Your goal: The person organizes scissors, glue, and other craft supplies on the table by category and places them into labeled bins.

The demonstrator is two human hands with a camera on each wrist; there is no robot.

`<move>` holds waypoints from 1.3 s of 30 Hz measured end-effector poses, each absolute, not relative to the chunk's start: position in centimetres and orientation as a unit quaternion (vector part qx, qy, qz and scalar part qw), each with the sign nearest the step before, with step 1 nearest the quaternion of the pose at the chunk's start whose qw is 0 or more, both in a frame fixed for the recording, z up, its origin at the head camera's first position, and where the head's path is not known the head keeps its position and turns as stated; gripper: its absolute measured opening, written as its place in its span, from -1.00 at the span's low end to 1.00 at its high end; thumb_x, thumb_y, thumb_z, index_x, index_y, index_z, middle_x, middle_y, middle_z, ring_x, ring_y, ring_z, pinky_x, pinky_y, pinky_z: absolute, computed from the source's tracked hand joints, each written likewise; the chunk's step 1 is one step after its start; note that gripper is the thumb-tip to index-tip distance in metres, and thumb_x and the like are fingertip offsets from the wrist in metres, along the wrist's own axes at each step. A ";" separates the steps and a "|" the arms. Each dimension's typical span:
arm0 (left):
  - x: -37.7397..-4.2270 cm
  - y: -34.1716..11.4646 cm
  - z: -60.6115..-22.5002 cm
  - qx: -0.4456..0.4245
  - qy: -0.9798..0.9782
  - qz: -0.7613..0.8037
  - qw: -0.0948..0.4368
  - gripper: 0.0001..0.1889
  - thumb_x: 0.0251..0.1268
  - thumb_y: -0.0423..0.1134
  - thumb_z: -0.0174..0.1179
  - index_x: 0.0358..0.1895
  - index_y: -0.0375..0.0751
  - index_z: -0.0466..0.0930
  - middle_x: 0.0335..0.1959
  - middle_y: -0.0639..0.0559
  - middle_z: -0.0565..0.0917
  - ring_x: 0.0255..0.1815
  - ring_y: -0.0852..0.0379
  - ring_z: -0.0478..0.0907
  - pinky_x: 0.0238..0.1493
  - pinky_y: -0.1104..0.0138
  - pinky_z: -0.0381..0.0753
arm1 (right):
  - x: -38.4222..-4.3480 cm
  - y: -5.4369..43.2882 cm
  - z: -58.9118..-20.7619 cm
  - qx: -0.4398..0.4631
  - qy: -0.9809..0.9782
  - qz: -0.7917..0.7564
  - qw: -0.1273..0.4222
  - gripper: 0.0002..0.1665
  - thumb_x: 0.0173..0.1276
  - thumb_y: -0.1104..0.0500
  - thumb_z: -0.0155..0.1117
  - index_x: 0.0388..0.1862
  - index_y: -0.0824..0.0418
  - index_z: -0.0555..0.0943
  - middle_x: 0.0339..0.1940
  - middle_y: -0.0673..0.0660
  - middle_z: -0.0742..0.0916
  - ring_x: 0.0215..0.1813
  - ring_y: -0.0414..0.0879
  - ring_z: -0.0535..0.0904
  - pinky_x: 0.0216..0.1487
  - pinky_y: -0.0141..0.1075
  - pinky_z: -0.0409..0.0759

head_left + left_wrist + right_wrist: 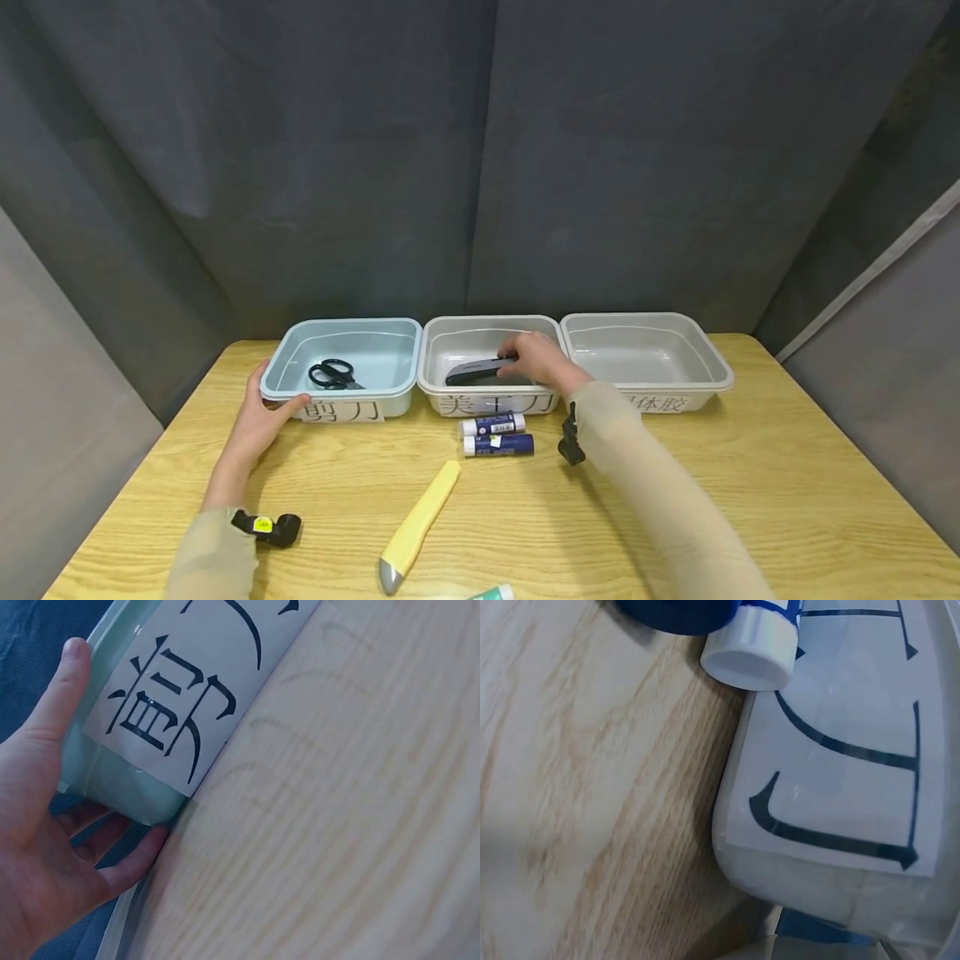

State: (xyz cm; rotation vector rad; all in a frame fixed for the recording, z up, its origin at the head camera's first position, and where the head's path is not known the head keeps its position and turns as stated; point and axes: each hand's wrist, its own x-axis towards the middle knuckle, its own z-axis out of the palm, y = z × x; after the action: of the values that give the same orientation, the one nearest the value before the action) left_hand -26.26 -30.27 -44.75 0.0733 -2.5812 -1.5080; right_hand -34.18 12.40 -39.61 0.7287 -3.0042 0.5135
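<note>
At the blue bin [405, 392], my left hand [258, 425] grips the front left corner. In the left wrist view its thumb [67, 682] lies along the rim and the other fingers curl round the end wall. Black-handled scissors [332, 374] lie inside this bin. My right hand [536, 360] reaches into the middle white bin [431, 387] and holds a grey and black utility knife [476, 370] by its right end. The right hand is out of sight in the right wrist view, which shows the labelled bin front [840, 795].
Two glue sticks [498, 445] lie before the middle bin. Closer in are a yellow utility knife [420, 527] and a partly cut-off green and white tube [495, 592]. Another white bin [720, 379] stands at right, all on a wooden table [322, 475] before dark curtains.
</note>
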 end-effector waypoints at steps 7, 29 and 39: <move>-26.3 -30.2 -45.1 0.019 -0.860 -0.504 0.077 0.04 0.11 0.02 0.23 0.44 -0.08 -0.41 0.42 -0.29 -0.06 0.38 -0.27 -0.03 0.31 -0.15 -0.04 | -34.2 12.5 -39.7 0.218 -0.961 0.166 -0.022 -0.65 0.12 0.15 0.34 -0.09 0.20 0.64 -0.25 0.07 0.73 -0.14 -0.06 0.62 -0.03 -0.19 0.53; -26.5 -30.0 -45.2 0.013 -0.851 -0.519 0.076 0.04 0.12 -0.01 0.24 0.43 -0.11 -0.41 0.42 -0.29 -0.08 0.38 -0.27 -0.04 0.32 -0.13 -0.03 | -31.5 13.3 -39.8 0.258 -0.934 0.232 0.088 -0.81 0.17 0.22 0.28 -0.21 0.20 0.67 -0.27 0.05 0.72 -0.29 -0.14 0.62 -0.24 -0.28 0.58; -26.7 -29.9 -45.2 0.016 -0.852 -0.519 0.073 0.05 0.11 0.01 0.23 0.43 -0.07 -0.43 0.43 -0.27 -0.10 0.39 -0.26 -0.06 0.33 -0.13 -0.05 | -28.9 12.8 -40.0 0.303 -0.895 0.293 0.146 -0.81 0.18 0.22 0.28 -0.20 0.18 0.65 -0.28 0.02 0.70 -0.35 -0.20 0.59 -0.30 -0.34 0.55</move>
State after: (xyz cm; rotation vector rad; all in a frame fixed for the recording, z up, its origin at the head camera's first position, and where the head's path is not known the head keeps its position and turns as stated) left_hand -26.67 -29.86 -45.24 0.0482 -2.5583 -1.5579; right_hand -28.92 12.83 -39.96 0.8736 -2.5779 0.8425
